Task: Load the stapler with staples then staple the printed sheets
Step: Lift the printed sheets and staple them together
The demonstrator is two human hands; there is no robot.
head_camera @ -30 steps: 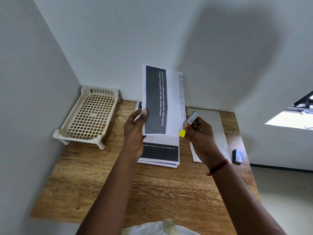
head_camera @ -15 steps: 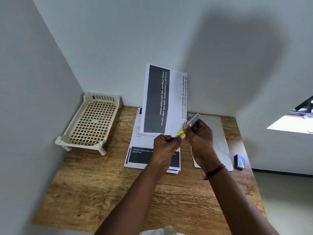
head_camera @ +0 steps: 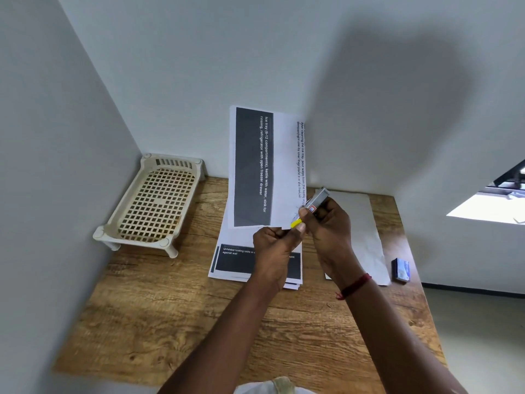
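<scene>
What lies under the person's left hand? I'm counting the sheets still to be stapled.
Under the left hand lies a stack of printed white sheets with dark banners on the wooden table. Several edges show at its near corner; hand and forearm hide the middle, so no count.

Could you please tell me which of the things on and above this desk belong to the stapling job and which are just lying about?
In use:
- stapler, held in the right hand
- printed sheets, held up by the left hand
- stack of printed sheets on the desk
- small blue box, possibly staples

Lying about:
- cream plastic tray
- blank white paper
</scene>
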